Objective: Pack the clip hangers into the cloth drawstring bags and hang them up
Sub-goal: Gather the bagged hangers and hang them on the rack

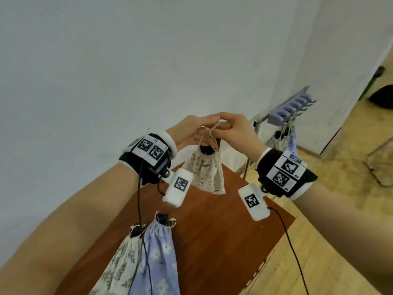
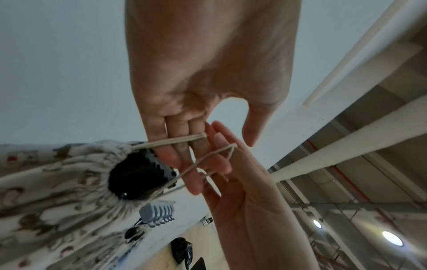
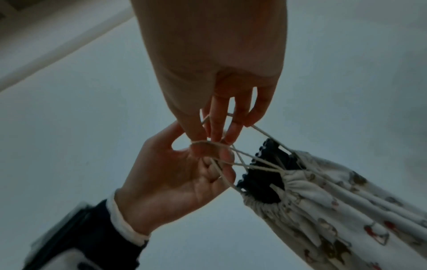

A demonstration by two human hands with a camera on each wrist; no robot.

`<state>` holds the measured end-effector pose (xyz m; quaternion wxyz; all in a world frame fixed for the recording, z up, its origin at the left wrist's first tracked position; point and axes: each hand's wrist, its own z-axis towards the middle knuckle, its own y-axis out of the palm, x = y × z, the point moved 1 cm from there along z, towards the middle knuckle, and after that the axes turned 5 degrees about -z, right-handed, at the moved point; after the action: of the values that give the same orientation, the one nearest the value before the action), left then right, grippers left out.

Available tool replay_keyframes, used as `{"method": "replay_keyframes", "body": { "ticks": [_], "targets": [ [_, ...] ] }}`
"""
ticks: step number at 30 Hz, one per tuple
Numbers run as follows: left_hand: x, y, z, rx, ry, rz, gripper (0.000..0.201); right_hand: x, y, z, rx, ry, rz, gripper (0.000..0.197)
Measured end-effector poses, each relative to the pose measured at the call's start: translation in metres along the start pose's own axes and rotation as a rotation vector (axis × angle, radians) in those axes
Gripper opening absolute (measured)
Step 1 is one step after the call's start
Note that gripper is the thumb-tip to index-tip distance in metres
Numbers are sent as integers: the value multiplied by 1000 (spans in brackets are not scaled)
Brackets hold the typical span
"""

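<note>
Nearest cam: two cloth drawstring bags lie on the red-brown wooden table [image 1: 223, 231] below the L forearm, a white one w/ grey-green leaf print [image 1: 119, 267] and a pale blue one w/ white flowers [image 1: 158, 252]. They touch side by side, necks gathered, dark contents showing at each mouth.
L hand [image 1: 192, 130]: raised above the table, fingers curled thru the beige cotton drawstring [image 2: 175, 143], which crosses them as a doubled cord. Grasping the cord.
R hand [image 1: 234, 129]: directly opposite the L hand, fingertips touching it. Its fingers hook other loops of the same drawstring; grasping too.
Held bag: small cream cloth drawstring bag w/ brown and red print [image 1: 204, 173] hangs just under both hands, clear of the table, mouth cinched partway.
Clip hanger: black plastic clip hanger [image 2: 138, 173] pokes out of that bag's mouth, between the cord strands, just below the fingers.
Hook rack: lavender plastic multi-hook rack [image 1: 289, 109] on the white wall, beyond and right of the R hand. Two more filled bags [image 1: 280, 137] hang from it, one cream patterned, one blue.
Wrists: black bands w/ square-code tags on both.
</note>
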<state>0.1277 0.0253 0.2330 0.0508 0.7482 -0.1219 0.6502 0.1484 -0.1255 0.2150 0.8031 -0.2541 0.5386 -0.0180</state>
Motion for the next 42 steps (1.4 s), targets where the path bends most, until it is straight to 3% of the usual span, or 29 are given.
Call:
{"method": "replay_keyframes", "body": {
  "ticks": [4, 10, 14, 21, 23, 26, 31, 34, 36, 39, 42],
  "targets": [
    [19, 65, 64, -62, -12, -9, 41, 37, -74, 1, 130, 45, -58, 24],
    [22, 178, 158, -131, -60, -101, 37, 125, -193, -2, 208, 193, -160, 18],
    [14, 259, 221, -219, -93, -35, 24, 179, -277, -8, -29, 267, -177, 12],
    [8, 362, 316, -219, -190, -106, 20, 267, -415, 0, -160, 412, -259, 20],
    [11, 383, 343, -254, -224, -96, 22, 291, -441, 8, -263, 425, -250, 26],
    [12, 401, 393, -271, -252, -101, 28, 329, -466, 24, -356, 491, -173, 21],
    [5, 411, 480, -201, -277, -22, 36, 401, -493, 77, -350, 501, -114, 19],
    [-5, 401, 539, -231, -253, 63, 23, 444, -512, 120, -347, 527, 38, 14],
    [-14, 391, 572, -233, -267, 50, 5, 470, -525, 145, -350, 558, 108, 19],
    [-19, 377, 618, -241, -304, -12, 23, 503, -543, 185, -456, 592, 134, 30],
    [-19, 373, 661, -185, -293, -18, 16, 529, -553, 227, -441, 606, 133, 35]
  ]
}}
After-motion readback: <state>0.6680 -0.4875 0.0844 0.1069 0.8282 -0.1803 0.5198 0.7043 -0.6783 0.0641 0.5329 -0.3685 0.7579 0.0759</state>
